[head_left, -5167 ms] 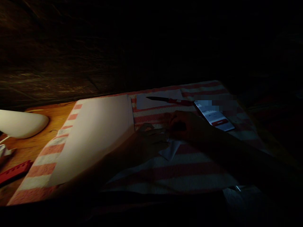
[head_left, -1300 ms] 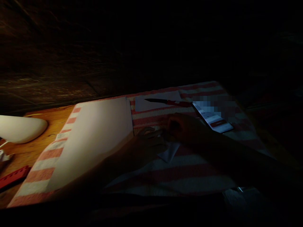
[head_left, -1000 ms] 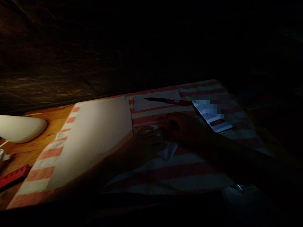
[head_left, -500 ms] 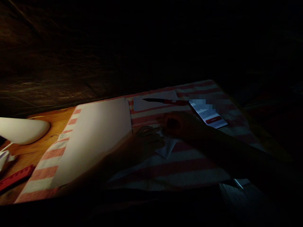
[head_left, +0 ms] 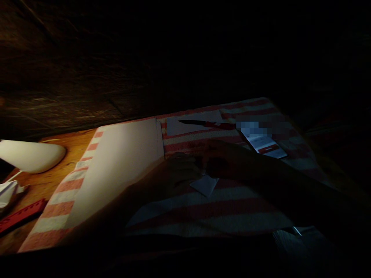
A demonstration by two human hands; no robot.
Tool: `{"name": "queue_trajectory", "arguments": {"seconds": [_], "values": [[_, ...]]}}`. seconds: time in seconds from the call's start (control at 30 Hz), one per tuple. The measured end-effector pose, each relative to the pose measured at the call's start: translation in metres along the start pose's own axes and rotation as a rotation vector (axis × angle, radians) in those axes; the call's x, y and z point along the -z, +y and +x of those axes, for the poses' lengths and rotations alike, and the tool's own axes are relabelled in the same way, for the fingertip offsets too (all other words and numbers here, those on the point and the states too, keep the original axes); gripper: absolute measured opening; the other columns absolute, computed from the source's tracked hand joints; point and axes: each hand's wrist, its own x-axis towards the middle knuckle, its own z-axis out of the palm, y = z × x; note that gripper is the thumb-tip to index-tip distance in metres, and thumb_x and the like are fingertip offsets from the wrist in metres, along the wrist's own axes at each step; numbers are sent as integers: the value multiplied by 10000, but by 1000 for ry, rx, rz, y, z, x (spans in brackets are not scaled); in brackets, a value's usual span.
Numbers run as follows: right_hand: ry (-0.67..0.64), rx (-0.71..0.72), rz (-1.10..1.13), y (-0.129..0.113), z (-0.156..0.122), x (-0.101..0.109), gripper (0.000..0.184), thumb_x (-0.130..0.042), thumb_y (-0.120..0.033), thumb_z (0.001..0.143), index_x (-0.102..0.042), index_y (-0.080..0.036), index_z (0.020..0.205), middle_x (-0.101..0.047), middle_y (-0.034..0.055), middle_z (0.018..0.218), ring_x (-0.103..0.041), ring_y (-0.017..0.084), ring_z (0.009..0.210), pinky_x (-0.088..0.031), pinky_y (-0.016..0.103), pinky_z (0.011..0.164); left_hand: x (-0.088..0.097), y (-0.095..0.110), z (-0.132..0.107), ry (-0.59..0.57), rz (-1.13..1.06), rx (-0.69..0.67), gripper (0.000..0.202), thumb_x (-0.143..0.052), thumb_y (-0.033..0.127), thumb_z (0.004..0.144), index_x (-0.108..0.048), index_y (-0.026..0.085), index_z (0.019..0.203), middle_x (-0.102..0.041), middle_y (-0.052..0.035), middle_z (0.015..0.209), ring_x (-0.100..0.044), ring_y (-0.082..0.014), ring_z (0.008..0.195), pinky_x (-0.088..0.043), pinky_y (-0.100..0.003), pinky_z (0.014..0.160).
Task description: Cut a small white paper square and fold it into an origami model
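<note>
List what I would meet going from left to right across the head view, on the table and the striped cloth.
White rounded object → large white sheet → left hand → small folded paper → right hand → phone. The knife is left out: it lies farther back and spans both hands.

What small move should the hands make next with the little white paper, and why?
Probably press the small white paper flat along its folded edge. The left hand and right hand meet on top of it, and its pointed corner sticks out beneath them on the striped cloth. The knife lies untouched beyond. Dim light hides the grip itself.
</note>
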Motion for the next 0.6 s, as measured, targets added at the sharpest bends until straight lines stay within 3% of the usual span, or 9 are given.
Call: {"name": "queue_trajectory", "arguments": {"seconds": [0.1,0.23,0.4,0.5,0.6], "values": [[-2,54,15,-2,3,-3,233,-707,-124,840,-691,-212,1056,-642,68,1253,-592,211,1194,-457,358,1017,-2,2,1,-13,-37,17,225,-568,165,976,-674,201,1172,-750,-33,1141,-652,-200,1120,-514,-393,993],[-11,8,4,-1,5,-4,59,-712,-171,871,-707,-186,927,-712,41,1060,-665,177,979,-488,307,878,-2,2,-2,58,-119,25,280,-579,117,959,-649,213,1212,-736,-36,1216,-639,-188,1196,-481,-405,1069],[-63,78,-155,0,4,-6,98,-661,-168,907,-749,-208,922,-724,57,1159,-652,211,1101,-482,350,950,10,-3,-7,110,-202,151,230,-663,180,900,-671,190,1129,-741,-73,1120,-671,-198,1093,-542,-365,943],[-70,150,-336,-8,2,-12,189,-610,-153,925,-732,-162,1069,-697,123,1236,-609,268,1189,-466,439,1030,16,-5,-9,62,-180,134,155,-672,189,881,-694,195,1034,-733,-65,1045,-667,-197,1041,-545,-355,922],[-58,120,-367,-17,-1,-17,341,-536,-104,942,-655,-136,1260,-662,160,1287,-625,269,1163,-519,437,971,18,-4,-10,35,-115,108,246,-656,178,871,-681,199,1115,-717,-87,1126,-641,-225,1120,-537,-392,978]]}}
